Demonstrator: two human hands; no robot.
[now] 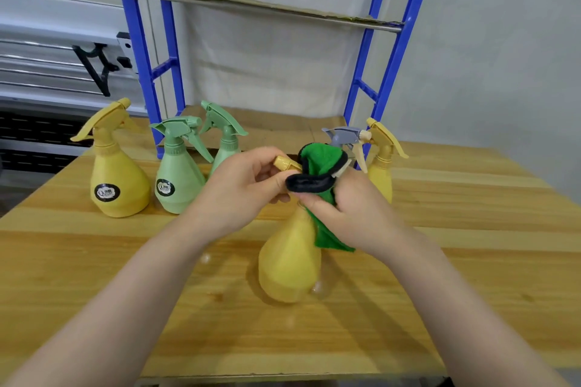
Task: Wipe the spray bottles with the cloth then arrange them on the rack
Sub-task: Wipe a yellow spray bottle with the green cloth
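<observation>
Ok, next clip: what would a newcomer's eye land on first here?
Most likely the bright green cloth at centre, which the right hand presses around the top of a yellow spray bottle standing on the wooden table, while the left hand pinches its nozzle. Next, the row of yellow and green bottles behind, in front of the blue rack.

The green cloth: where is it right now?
Head view, centre: the green cloth drapes the top of the near yellow bottle, gripped by the right hand.
</observation>
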